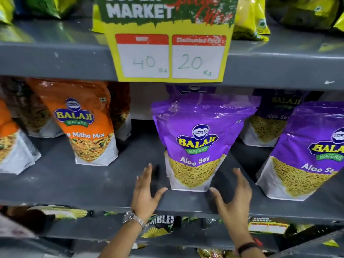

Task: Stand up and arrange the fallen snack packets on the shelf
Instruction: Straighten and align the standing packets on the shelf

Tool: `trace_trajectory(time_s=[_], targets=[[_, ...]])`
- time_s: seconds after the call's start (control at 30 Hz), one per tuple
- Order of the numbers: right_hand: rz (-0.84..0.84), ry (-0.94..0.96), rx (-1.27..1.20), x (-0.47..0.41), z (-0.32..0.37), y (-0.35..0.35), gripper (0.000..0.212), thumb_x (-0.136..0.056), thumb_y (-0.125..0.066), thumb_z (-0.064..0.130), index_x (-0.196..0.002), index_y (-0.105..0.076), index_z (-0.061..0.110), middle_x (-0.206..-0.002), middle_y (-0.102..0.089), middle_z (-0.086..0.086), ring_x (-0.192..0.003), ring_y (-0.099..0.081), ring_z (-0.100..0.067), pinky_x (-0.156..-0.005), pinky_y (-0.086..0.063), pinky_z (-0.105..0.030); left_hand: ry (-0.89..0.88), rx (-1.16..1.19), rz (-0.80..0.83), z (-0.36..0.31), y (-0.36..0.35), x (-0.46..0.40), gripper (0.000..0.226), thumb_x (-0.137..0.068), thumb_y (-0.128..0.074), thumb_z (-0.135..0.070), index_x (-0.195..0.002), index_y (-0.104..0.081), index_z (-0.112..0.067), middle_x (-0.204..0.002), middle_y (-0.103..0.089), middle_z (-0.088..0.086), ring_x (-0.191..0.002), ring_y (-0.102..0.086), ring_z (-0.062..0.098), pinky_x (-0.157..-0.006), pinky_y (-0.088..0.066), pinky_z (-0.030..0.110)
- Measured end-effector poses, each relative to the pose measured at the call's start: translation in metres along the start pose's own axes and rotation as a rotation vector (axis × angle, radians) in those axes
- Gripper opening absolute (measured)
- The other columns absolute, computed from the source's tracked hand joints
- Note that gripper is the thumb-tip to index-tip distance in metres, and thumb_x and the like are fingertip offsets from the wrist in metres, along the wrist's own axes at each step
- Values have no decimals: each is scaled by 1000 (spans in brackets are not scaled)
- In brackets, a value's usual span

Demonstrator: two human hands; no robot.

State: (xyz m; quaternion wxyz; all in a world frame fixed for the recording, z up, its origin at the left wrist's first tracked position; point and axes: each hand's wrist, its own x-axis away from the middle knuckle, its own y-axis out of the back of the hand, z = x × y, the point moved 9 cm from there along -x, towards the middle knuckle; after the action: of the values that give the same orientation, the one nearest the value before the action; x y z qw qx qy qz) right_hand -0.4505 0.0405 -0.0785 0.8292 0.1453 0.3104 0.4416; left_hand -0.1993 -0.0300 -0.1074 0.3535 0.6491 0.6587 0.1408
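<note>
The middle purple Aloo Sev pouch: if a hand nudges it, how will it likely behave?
The Aloo Sev pouch probably tips easily: it stands on a narrow base with a wider top. Its glossy, crinkled film likely feels slippery and floppy. The loose sev filling suggests it is light.

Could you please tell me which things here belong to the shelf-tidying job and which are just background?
Part of the job:
- purple Aloo Sev packet, upright between the hands
- left hand, open
- right hand, open
- orange Mitha Mix packet, leaning

Background:
- yellow price sign
- wristwatch
</note>
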Motion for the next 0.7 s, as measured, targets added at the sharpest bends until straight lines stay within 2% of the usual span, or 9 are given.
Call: trace_trajectory(time_s=[0.1,0.17,0.2,0.27,0.4,0.5,0.57,0.63,0.7], targets=[[-90,275,112,21,51,-3,70,-84,-35,59,-128,-32,4,-131,-41,-13,-122,-33,-25,-106,-18,-23,-118,-149,-158,8,43,4,75,-80,-22,-67,-137,-16,-19,-144,-28,4,-134,-18,16,-112,-2,25],[-63,442,125,32,85,-27,57,-90,-33,50,-129,-30,8,-126,-37,-8,-125,-29,-16,-109,-15,-18,-120,-214,-217,25,76,5,66,-83,-23,-61,-136,-14,-22,-149,-18,-8,-133,-17,17,-112,5,19],[-37,512,119,37,102,-44,52,-91,-33,47,-129,-28,11,-126,-37,-7,-125,-26,-12,-110,-14,-18,-103,-241,-241,38,93,4,65,-84,-24,-60,-136,-15,-22,-151,-14,-10,-134,-16,17,-112,5,20],[46,584,107,42,128,-83,47,-93,-33,43,-130,-26,16,-127,-38,-5,-126,-26,-10,-112,-12,-16,-51,-282,-273,62,123,1,70,-82,-23,-62,-136,-18,-17,-150,-23,4,-133,-16,20,-112,-3,30],[257,457,78,38,164,-188,61,-89,-32,51,-137,-21,15,-145,-31,3,-130,-26,-15,-112,-10,-17,27,-314,-241,129,183,-20,85,-76,-18,-71,-137,-15,-12,-148,-17,7,-136,-10,16,-112,-10,42],[357,262,-51,26,167,-245,90,-75,-39,71,-140,1,23,-150,-5,4,-139,0,-9,-116,-1,-23,5,-344,-109,167,199,-50,101,-67,-18,-80,-139,-8,-10,-148,-7,4,-137,-9,19,-112,-13,49],[490,114,-107,19,168,-280,105,-66,-56,68,-134,13,28,-148,6,8,-140,9,-10,-119,0,-35,-20,-312,-16,187,199,-73,113,-58,-20,-87,-138,-4,-8,-147,-3,4,-137,-6,22,-114,-13,53],[571,32,-98,11,168,-304,113,-62,-68,58,-140,7,24,-154,-1,3,-142,3,-18,-118,0,-45,-13,-249,98,201,190,-91,128,-46,-24,-92,-138,-2,-6,-148,-3,7,-137,-3,24,-115,-7,54],[570,23,-82,3,170,-315,110,-54,-68,63,-140,-12,23,-151,-26,-2,-140,-18,-24,-116,-5,-55,17,-183,210,207,177,-102,139,-35,-33,-93,-138,-7,-5,-150,-15,14,-139,-9,29,-114,-2,50]])
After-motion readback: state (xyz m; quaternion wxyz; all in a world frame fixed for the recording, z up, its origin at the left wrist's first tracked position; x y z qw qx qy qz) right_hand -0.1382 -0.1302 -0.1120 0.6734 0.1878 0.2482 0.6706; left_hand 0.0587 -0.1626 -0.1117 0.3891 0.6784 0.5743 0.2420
